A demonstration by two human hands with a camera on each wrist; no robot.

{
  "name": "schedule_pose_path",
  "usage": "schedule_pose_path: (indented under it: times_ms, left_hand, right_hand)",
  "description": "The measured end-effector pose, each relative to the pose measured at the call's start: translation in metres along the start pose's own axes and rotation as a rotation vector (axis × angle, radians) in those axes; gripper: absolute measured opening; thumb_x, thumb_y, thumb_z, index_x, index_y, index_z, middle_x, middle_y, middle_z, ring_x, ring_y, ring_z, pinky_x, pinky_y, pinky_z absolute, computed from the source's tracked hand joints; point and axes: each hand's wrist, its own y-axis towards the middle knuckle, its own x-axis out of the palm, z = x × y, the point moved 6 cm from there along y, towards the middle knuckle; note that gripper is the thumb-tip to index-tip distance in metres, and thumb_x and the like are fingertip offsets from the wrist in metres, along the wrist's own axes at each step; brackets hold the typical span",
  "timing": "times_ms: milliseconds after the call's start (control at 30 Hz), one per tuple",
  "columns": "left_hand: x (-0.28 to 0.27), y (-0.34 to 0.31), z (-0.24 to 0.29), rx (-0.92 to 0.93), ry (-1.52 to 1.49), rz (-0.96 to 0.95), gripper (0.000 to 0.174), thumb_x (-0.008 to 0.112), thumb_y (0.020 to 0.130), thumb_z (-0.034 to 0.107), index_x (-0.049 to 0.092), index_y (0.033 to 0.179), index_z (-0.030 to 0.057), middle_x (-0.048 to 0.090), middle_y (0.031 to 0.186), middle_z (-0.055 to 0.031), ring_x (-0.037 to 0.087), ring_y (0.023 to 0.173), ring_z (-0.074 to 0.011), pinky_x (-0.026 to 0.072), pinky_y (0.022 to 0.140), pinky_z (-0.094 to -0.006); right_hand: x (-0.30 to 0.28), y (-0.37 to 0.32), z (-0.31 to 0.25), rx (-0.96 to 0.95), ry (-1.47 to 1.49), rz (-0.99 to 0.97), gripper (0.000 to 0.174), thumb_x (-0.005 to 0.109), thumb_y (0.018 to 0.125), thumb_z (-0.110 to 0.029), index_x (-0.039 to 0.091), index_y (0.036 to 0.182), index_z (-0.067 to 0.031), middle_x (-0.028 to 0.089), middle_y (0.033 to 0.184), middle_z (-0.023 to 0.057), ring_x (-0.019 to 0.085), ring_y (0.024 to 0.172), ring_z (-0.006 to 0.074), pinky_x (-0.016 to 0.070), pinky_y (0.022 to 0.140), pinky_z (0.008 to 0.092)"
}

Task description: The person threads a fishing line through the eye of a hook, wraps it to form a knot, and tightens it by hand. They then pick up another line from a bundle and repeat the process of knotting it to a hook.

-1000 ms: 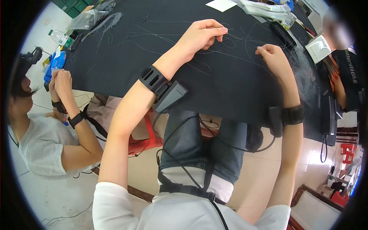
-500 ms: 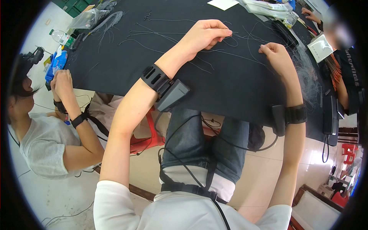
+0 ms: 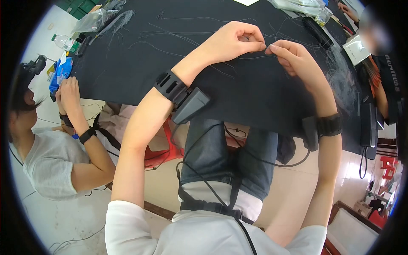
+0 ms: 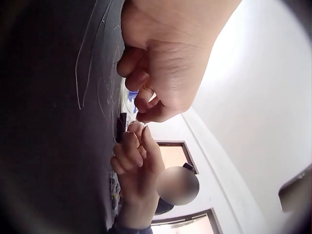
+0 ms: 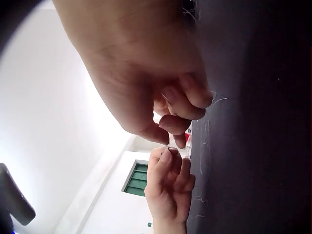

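Over the black table (image 3: 140, 80), both hands meet fingertip to fingertip in the head view. My left hand (image 3: 233, 42) pinches a thin thread between thumb and forefinger, the other fingers curled in. Against its fingertips, my right hand (image 3: 297, 61) pinches too, thumb and forefinger together. A short bit of fine thread (image 5: 170, 142) shows between the two pinches in the right wrist view; most of it is hidden by the fingers. Several loose grey strands (image 3: 170, 53) lie on the cloth under and left of my left forearm.
A tangled bundle of fine strands (image 3: 342, 83) lies right of my right hand. Plastic bags (image 3: 297, 7) sit at the back right, near a white box (image 3: 356, 49). A bottle (image 3: 64, 41) stands at the left, where another person (image 3: 55, 157) sits.
My right hand has moved left and forward from a gap away until its fingertips meet those of my left hand. The left hand has shifted slightly right.
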Motion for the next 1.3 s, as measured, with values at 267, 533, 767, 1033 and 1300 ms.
schedule_pose_path:
  times_ms: [267, 533, 767, 1033, 1300]
  left_hand:
    - [0.005, 0.0, 0.001, -0.02, -0.063, -0.069, 0.012, 0.059, 0.082, 0.014, 0.063, 0.085, 0.0038, 0.061, 0.077, -0.0025, 0.056, 0.073, -0.0092, 0.0447, 0.07, -0.0217]
    - [0.003, -0.003, 0.008, 0.036, -0.01, -0.04, 0.013, 0.058, 0.082, 0.016, 0.063, 0.086, 0.0042, 0.06, 0.074, -0.0026, 0.055, 0.068, -0.0097, 0.045, 0.066, -0.0226]
    - [0.004, -0.002, 0.006, 0.023, -0.035, -0.063, 0.013, 0.059, 0.083, 0.016, 0.062, 0.085, 0.0036, 0.059, 0.073, -0.001, 0.053, 0.068, -0.0063, 0.0431, 0.064, -0.02]
    - [0.008, 0.001, 0.0, -0.106, -0.405, -0.092, 0.008, 0.056, 0.083, 0.007, 0.059, 0.081, 0.0001, 0.057, 0.069, 0.0001, 0.05, 0.064, -0.0045, 0.0408, 0.058, -0.0181]
    - [0.003, 0.0, -0.001, -0.151, -0.278, -0.017, 0.008, 0.057, 0.081, 0.007, 0.057, 0.077, 0.0, 0.052, 0.063, 0.0033, 0.045, 0.057, -0.003, 0.0364, 0.051, -0.0176]
  right_hand:
    - [0.003, 0.0, -0.005, -0.053, -0.029, -0.045, 0.027, 0.053, 0.085, -0.03, 0.064, 0.09, -0.0057, 0.045, 0.06, -0.0053, 0.04, 0.052, 0.0026, 0.0312, 0.045, 0.0178]
    - [0.003, -0.003, -0.008, -0.041, -0.047, -0.043, 0.026, 0.054, 0.084, -0.03, 0.063, 0.088, -0.0059, 0.045, 0.06, -0.0056, 0.039, 0.052, 0.0025, 0.03, 0.045, 0.0174]
    - [0.003, -0.005, -0.01, -0.052, -0.045, -0.028, 0.022, 0.054, 0.084, -0.027, 0.062, 0.087, -0.0076, 0.044, 0.06, -0.0067, 0.038, 0.051, 0.0014, 0.0269, 0.044, 0.0164]
    - [0.002, -0.004, -0.005, -0.02, -0.05, -0.004, 0.02, 0.054, 0.084, -0.027, 0.063, 0.087, -0.009, 0.043, 0.06, -0.0065, 0.036, 0.049, 0.0008, 0.026, 0.043, 0.0163]
    - [-0.003, -0.003, -0.006, -0.024, -0.105, 0.071, 0.021, 0.054, 0.084, -0.027, 0.064, 0.088, -0.0081, 0.043, 0.059, -0.0063, 0.038, 0.049, 0.0013, 0.0273, 0.043, 0.0167]
